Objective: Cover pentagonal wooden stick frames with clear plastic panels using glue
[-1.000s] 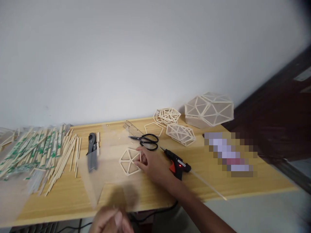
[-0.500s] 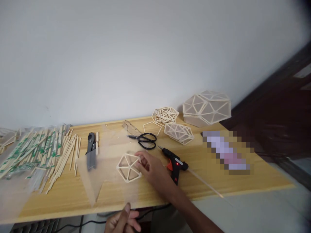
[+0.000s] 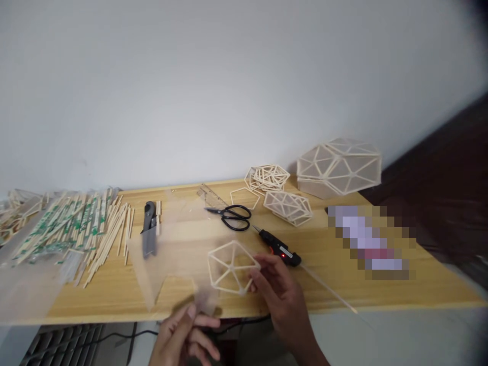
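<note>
a person's two bare hands work at the near edge of a wooden table (image 3: 381,290). the right hand (image 3: 280,292) grasps a pentagon frame of pale sticks (image 3: 232,267) by its right corner, fingertips pinching the rim; the frame sits just left of those fingers, tilted up off the table, with no clear long axis. the right forearm comes in from the lower right, wrist bent inward. the left hand (image 3: 186,335) is lower and nearer the camera, below the frame, thumb and fingers pinching the corner of a translucent sheet (image 3: 175,264) that spreads under the frame. a black glue gun (image 3: 278,248) lies just behind the right hand, black scissors (image 3: 232,217) further back.
</note>
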`<state>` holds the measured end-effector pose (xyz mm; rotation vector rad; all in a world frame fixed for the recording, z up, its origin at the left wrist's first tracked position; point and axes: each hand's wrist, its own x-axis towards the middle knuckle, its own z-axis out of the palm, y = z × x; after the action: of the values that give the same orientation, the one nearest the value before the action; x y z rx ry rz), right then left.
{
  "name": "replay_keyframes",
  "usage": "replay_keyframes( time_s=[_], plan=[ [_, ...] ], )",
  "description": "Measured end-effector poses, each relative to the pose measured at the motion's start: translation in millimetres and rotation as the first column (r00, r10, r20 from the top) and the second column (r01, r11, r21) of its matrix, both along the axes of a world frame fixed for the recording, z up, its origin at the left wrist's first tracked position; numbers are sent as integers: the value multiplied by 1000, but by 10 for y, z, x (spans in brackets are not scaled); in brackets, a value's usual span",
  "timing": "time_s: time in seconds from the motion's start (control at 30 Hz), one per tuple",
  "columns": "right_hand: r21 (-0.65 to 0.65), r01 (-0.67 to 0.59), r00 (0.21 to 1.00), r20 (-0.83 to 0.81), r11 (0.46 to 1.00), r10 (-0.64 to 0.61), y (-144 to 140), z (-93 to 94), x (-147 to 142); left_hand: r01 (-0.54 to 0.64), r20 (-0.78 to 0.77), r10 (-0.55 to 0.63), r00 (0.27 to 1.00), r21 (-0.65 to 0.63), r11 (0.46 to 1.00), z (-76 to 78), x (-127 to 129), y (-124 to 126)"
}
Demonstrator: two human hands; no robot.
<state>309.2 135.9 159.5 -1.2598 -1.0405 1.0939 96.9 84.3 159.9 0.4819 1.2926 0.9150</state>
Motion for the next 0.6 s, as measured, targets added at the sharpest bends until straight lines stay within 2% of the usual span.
replay_keyframes(
  time_s=[0.13,0.27,0.37,0.43,0.5,0.6],
  plan=[
    [-5,39,995,-87,999,-39,-65,-33,78,-158,51,157,986,7,987,92,-64,162],
    [38,15,978,-209,999,-7,-96,-87,89,-207,130,198,971,55,977,117,-115,352],
    [24,39,960,-280,999,-31,-87,-117,85,-236,51,232,971,113,965,126,-84,501],
    [1,71,949,-308,997,-68,-72,-118,82,-179,-54,192,980,183,967,126,-53,580],
    [-30,93,935,-342,995,-98,-57,-99,78,-70,-175,114,978,238,969,138,-42,639],
    [-85,94,907,-403,992,-121,-42,-48,63,89,-413,39,910,287,954,214,-72,704]
  ],
)
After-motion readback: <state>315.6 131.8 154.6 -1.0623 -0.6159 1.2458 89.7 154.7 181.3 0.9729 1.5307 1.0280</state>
